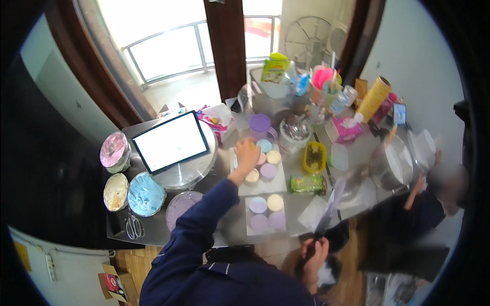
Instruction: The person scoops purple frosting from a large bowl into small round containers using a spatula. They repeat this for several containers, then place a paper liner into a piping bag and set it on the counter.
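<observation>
My left hand (pixel 247 155) reaches over the far white board (pixel 275 186), its fingertips pinched around a small yellowish piece (pixel 252 145) that is mostly hidden. Round pastel-topped cakes stand around that hand: a blue one (pixel 264 145), a cream one (pixel 273 157), a lilac one (pixel 268 171) and others. On a nearer white board (pixel 265 232) are several more, including a cream one (pixel 275 202) and a lilac one (pixel 259 222). Off the table's front edge, my right hand (pixel 317 252) grips the dark handle of a long-bladed spatula or knife (pixel 335 197), blade pointing up and away.
Bowls of pink (pixel 114 147), cream (pixel 115 191), blue (pixel 146 194) and lilac cream (pixel 182 206) stand left, near scissors (pixel 134 228). A tablet (pixel 171 141) rests on a metal turntable (pixel 191 174). A green packet (pixel 306 184) lies right of the boards. A co-worker (pixel 428 206) is at a steel bowl (pixel 396 164).
</observation>
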The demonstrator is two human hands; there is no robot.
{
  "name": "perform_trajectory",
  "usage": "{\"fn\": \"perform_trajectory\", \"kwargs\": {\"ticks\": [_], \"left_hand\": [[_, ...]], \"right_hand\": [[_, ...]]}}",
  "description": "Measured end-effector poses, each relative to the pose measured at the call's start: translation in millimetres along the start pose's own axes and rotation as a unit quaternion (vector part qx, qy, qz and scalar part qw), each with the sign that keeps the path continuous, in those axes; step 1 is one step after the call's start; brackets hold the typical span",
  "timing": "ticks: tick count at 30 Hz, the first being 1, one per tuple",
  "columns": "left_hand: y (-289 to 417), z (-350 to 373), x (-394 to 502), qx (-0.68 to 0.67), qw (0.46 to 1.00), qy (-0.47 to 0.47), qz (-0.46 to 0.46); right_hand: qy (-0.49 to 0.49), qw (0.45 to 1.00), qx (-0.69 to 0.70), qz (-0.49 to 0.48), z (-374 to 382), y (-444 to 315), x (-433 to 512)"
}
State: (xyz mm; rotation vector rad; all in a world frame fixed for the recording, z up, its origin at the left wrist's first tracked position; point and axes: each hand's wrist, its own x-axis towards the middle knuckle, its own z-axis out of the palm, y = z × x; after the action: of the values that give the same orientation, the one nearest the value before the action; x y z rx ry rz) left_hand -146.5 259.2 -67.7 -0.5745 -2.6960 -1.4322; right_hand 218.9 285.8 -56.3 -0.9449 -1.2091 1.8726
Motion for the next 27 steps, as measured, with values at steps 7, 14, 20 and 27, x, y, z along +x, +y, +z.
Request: {"fn": "perform_trajectory", "kwargs": {"ticks": [7,14,20,27], "left_hand": [[-30.5,5.7,116.5,0.237,0.965,0.024,-0.108],[-81.1,11.6,170.1,0.206,0.948,0.174,-0.172],[-134.5,19.3,197.8,0.385,0.899,0.076,-0.196],[-126.5,6.3,213.4,0.393,0.890,0.061,-0.224]], "right_hand": [[0.018,0.993,-0.108,-0.030,5.1,0.0,11.1],[0.090,0.987,-0.124,0.052,-7.6,-15.2,-6.8],[0.117,0.981,-0.123,0.093,-15.8,-1.2,1.7],[0.115,0.975,-0.157,0.103,-10.5,6.1,9.7]]}}
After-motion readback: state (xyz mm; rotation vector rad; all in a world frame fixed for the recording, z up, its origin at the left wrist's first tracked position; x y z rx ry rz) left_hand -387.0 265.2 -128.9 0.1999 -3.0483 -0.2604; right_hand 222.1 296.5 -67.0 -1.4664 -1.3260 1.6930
